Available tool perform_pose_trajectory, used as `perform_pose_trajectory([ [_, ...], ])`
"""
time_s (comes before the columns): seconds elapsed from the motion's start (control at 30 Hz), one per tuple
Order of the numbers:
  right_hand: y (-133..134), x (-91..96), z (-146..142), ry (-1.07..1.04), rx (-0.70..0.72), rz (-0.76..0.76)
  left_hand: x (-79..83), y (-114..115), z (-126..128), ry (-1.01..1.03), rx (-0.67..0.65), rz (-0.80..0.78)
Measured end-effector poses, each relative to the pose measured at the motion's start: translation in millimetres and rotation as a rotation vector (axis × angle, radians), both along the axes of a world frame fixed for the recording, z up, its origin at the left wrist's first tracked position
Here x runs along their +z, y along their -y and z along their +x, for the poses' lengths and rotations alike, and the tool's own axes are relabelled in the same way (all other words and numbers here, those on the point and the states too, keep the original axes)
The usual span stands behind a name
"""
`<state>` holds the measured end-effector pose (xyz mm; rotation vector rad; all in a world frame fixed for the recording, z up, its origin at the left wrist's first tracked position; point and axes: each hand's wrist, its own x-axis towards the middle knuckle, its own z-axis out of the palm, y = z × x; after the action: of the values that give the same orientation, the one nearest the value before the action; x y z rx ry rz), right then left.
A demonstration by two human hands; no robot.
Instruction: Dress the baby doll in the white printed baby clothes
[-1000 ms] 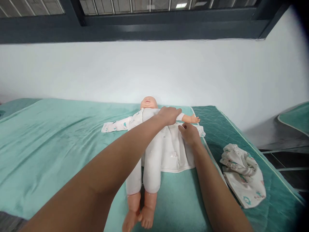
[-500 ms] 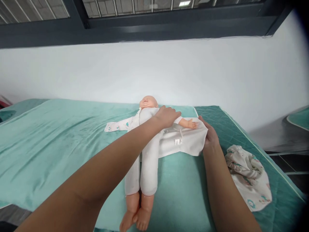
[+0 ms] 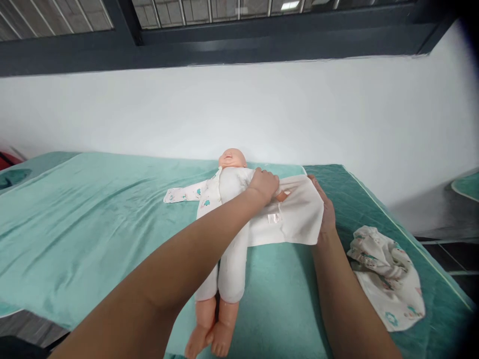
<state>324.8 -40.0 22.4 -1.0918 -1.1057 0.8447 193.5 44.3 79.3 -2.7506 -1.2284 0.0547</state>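
Cloth of the shirt is pinched at its outer edge in my right hand, that grip closed and the white inner side spread flat towards me. My left hand curls over the arm of the doll on that same side; its fingertips are hidden, so I cannot tell how tight this grip is. The doll lies face up on the teal sheet, its far arm inside a printed sleeve. A crumpled printed garment lies beside my right forearm.
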Motion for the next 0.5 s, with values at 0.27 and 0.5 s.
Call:
perform_pose_trajectory([
  [0.27, 3, 9.7, -31, -0.186, 0.246, 0.036, 14.7, -24, -14, 0.237, -0.156, -0.309],
  [0.5, 12, 12.7, -43, -0.075, 0.488, -0.015, 30.7, -41, -73, 0.652, -0.051, -0.194],
])
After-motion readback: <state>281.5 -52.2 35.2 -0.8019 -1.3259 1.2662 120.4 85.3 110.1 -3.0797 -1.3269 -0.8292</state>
